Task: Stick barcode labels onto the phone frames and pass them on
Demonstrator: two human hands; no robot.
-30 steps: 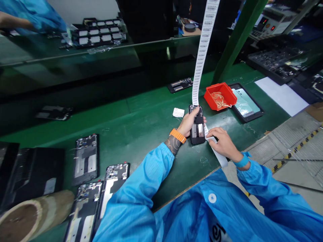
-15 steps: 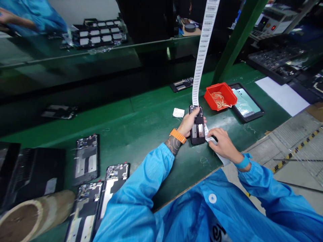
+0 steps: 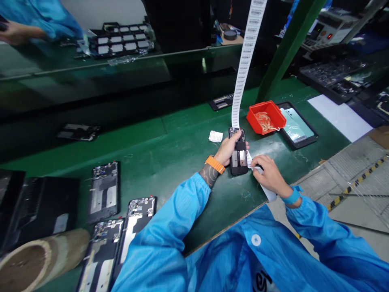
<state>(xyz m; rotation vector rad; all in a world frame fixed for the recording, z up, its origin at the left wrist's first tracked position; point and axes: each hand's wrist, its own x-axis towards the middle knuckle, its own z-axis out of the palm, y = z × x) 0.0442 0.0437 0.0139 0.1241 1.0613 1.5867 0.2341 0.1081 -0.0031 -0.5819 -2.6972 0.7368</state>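
My left hand point(image 3: 226, 151) is closed around an opened phone point(image 3: 239, 158), its thumb over the upper part where the circuit board shows. A long strip of barcode labels point(image 3: 242, 75) hangs from above and comes down to the phone's top end. More of the strip emerges at the phone's right side, with its lower end trailing over the table edge. There my right hand point(image 3: 267, 173) pinches the strip between thumb and fingers. A small stack of white labels point(image 3: 215, 136) lies left of the phone.
A red bin point(image 3: 266, 117) holds pale bands. Beside it, a black tray point(image 3: 299, 125) carries a teal panel. Several opened phones point(image 3: 105, 190) lie at left, near a cardboard tube point(image 3: 60, 253). A green post point(image 3: 288, 50) rises behind the bin. Across the bench shows another person's hand point(image 3: 21, 33).
My hands, the phone and the strip stay almost still, with the view shifted slightly. Across the bench, the other person's hand has moved lower.
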